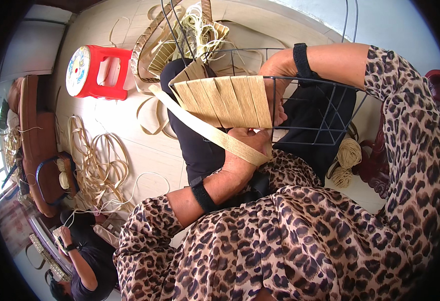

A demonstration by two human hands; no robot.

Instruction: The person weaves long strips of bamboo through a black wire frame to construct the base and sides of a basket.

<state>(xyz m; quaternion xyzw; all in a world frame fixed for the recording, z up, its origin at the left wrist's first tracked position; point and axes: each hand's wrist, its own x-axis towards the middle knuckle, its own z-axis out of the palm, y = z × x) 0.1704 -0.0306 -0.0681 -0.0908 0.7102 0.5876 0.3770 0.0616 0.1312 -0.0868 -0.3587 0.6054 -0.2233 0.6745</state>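
A black wire frame [325, 118] rests on my lap, partly wrapped with flat tan straw strips [225, 100]. My left hand [247, 145] grips a long flat tan strip [195, 123] that runs from the upper left down across the hand, under the wrapped part. My right hand [275, 85] reaches in from the upper right behind the wrapped strips and holds the frame's wire; its fingers are mostly hidden by the weave. Both wrists wear black bands.
A red plastic stool [97, 70] lies on the pale tiled floor [145, 155]. Loose strips [97, 165] coil on the floor at left, more [190, 30] pile above. Twine balls [348, 155] sit at right. Another person [79, 261] sits at lower left by a brown sofa [37, 135].
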